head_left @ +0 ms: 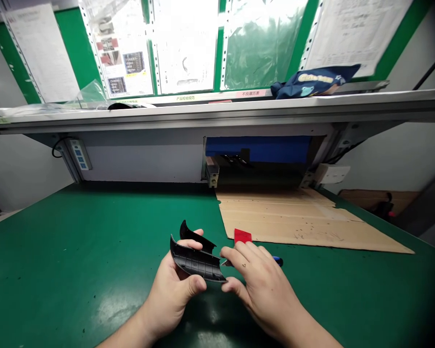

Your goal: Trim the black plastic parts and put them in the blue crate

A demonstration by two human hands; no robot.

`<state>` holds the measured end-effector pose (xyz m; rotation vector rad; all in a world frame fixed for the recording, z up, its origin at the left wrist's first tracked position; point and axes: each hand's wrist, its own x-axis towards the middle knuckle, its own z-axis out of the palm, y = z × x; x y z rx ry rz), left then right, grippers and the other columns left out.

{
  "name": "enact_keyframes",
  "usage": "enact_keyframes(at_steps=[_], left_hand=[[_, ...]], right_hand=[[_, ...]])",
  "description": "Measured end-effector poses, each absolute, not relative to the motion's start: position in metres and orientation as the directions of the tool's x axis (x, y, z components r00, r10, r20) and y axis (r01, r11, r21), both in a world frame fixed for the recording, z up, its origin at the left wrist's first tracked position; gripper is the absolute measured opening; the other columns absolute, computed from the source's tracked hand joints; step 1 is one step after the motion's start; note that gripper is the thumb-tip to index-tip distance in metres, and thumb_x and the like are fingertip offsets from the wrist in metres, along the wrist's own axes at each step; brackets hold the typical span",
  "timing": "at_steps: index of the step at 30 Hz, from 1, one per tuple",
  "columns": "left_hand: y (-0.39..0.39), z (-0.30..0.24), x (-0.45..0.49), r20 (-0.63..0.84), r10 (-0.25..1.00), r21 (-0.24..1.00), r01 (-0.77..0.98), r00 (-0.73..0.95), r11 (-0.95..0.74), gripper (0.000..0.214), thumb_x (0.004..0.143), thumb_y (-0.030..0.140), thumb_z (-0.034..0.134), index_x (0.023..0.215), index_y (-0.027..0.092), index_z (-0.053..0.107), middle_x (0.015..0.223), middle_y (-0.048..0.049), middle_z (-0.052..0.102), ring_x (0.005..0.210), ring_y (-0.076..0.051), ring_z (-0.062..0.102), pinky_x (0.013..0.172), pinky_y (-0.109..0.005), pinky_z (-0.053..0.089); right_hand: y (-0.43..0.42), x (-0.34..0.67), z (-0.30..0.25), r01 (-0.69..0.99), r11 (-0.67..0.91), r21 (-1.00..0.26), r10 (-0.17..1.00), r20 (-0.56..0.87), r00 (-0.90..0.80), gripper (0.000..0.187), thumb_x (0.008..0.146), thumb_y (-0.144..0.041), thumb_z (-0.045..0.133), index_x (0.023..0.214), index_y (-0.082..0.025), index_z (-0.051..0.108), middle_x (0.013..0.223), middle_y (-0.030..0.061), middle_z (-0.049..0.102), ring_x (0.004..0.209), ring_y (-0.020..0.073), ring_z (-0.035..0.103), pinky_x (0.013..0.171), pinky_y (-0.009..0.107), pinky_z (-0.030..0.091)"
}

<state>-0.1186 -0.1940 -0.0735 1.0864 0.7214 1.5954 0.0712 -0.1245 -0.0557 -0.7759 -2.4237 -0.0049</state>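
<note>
Slantwise, shell (198,265): ribbed black plastic, long axis near-right to far-left tip
Left hand (172,290): gripping shell
Right hand (263,280): gripping tool (278,261)

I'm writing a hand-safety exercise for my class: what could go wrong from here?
The pointed tool in the right hand points toward the side where the left hand grips, so a slip might nick those fingers. Its tip also sits close to the end of the curved black part, so a careless stroke could scratch or gouge it.
</note>
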Motion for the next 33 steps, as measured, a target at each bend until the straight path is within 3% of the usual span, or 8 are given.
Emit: enact_keyframes(at_steps=[7,15,26,33], left_hand=[[-0.198,-0.07,-0.119,0.281,0.959,0.875,-0.403,-0.03,-0.269,0.043,0.072,0.033,0.075,0.11,0.026,0.055,0.146,-0.0086,0.035,0.107,-0.026,0.057,0.093,-0.037,0.044],[-0.198,-0.065,-0.122,0.289,0.957,0.91,-0.305,-0.019,-0.281,0.041,0.072,0.038,0.075,0.106,0.026,0.056,0.14,-0.0074,0.043,0.118,-0.025,0.05,0.092,-0.029,0.044],[-0.195,-0.077,-0.124,0.321,0.947,0.909,-0.28,-0.007,-0.31,0.037,0.076,0.035,0.071,0.108,0.025,0.055,0.136,-0.0067,0.045,0.122,-0.024,0.047,0.098,-0.031,0.042],[-0.194,-0.075,-0.124,0.33,0.944,0.917,-0.237,-0.002,-0.321,0.036,0.077,0.033,0.071,0.108,0.025,0.055,0.138,-0.0067,0.043,0.119,-0.025,0.049,0.098,-0.033,0.043]], right_hand=[[-0.126,0.067,-0.06,0.57,0.809,-0.144,0.555,0.504,-0.661,0.053,0.09,-0.066,0.029,0.103,-0.022,0.057,0.086,0.0049,0.053,0.076,0.0224,0.043,0.065,0.033,0.027],[-0.125,0.062,-0.062,0.57,0.81,-0.136,0.55,0.514,-0.658,0.047,0.096,-0.056,0.028,0.075,-0.02,0.049,0.072,0.0007,0.049,0.068,0.0188,0.038,0.06,0.031,0.019],[-0.124,0.063,-0.068,0.559,0.824,-0.097,0.52,0.521,-0.676,0.055,0.098,-0.055,0.018,0.069,-0.019,0.047,0.065,0.0001,0.052,0.061,0.0162,0.04,0.059,0.03,0.022],[-0.124,0.064,-0.069,0.573,0.806,-0.145,0.573,0.43,-0.697,0.055,0.097,-0.056,0.017,0.068,-0.02,0.046,0.065,0.0004,0.054,0.061,0.0162,0.043,0.06,0.029,0.026]])
